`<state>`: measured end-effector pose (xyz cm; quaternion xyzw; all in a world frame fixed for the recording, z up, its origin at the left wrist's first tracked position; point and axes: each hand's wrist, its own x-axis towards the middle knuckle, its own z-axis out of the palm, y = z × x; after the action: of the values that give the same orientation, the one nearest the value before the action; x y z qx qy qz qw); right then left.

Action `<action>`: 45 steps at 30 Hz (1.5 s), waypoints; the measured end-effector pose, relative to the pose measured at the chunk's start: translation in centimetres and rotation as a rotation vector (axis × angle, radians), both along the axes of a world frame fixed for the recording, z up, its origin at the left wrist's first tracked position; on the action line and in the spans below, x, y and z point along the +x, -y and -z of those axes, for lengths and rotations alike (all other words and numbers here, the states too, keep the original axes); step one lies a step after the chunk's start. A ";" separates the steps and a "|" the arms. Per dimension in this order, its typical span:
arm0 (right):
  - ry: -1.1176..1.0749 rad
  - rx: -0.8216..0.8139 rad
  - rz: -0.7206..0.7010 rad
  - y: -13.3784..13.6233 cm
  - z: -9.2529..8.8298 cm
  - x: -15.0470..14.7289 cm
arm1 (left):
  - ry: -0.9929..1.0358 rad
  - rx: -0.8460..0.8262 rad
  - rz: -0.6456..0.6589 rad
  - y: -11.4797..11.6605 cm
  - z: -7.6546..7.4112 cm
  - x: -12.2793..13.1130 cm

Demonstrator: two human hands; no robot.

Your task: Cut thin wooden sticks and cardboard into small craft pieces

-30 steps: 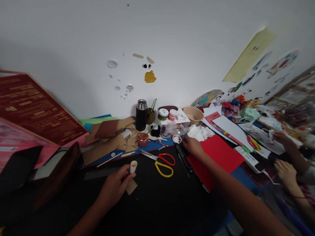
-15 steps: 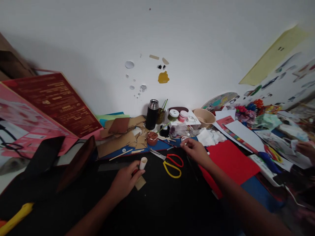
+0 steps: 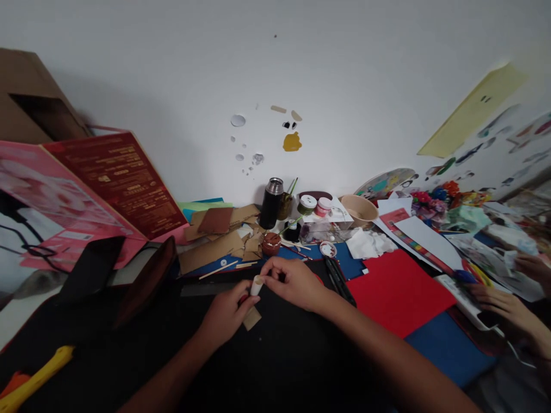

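My left hand (image 3: 227, 312) is closed around a small white tube (image 3: 256, 285) held upright over the black mat, with a brown cardboard scrap (image 3: 252, 318) just under it. My right hand (image 3: 293, 282) has come in from the right and its fingers pinch at the top of the same tube. What the right fingertips hold, if anything, is too small to make out. The red and yellow scissors are mostly hidden behind my right hand.
Cardboard pieces (image 3: 215, 246), a black flask (image 3: 272, 202), paint jars (image 3: 307, 205), a brown pot (image 3: 271, 244) and a beige bowl (image 3: 360, 209) crowd the back. Red paper (image 3: 400, 289) lies to the right. Another person's hands (image 3: 499, 301) work at the far right. A yellow tool (image 3: 38, 378) lies lower left.
My right hand left the small dish near the paint jars and moved left to the tube in my left hand. The camera view shifted left.
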<state>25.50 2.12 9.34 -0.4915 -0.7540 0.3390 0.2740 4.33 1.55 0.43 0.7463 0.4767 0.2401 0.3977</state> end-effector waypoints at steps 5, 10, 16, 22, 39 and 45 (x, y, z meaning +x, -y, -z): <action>0.017 0.007 -0.010 0.3 0.0 -0.3 | 0.010 0.018 0.006 0.0 0.1 -0.1; -0.009 0.015 0.002 0.4 0.2 -0.3 | 0.023 0.010 0.013 0.1 0.0 -0.1; -0.157 -0.034 0.115 0.9 1.1 -0.2 | 0.014 0.021 0.010 0.0 0.1 -0.1; -0.135 -0.088 0.071 1.6 2.8 -1.4 | 0.033 0.043 0.004 -0.1 0.6 -0.2; -0.099 0.022 0.358 -0.3 1.9 4.5 | 0.021 0.027 -0.054 -0.2 -0.1 -0.2; 0.091 0.127 0.582 -2.1 2.4 11.0 | 0.036 0.068 -0.035 -0.4 0.3 -0.3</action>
<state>36.54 4.21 6.96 -0.6833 -0.6129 0.1759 0.3558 4.03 1.91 0.15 0.7465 0.4739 0.2762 0.3765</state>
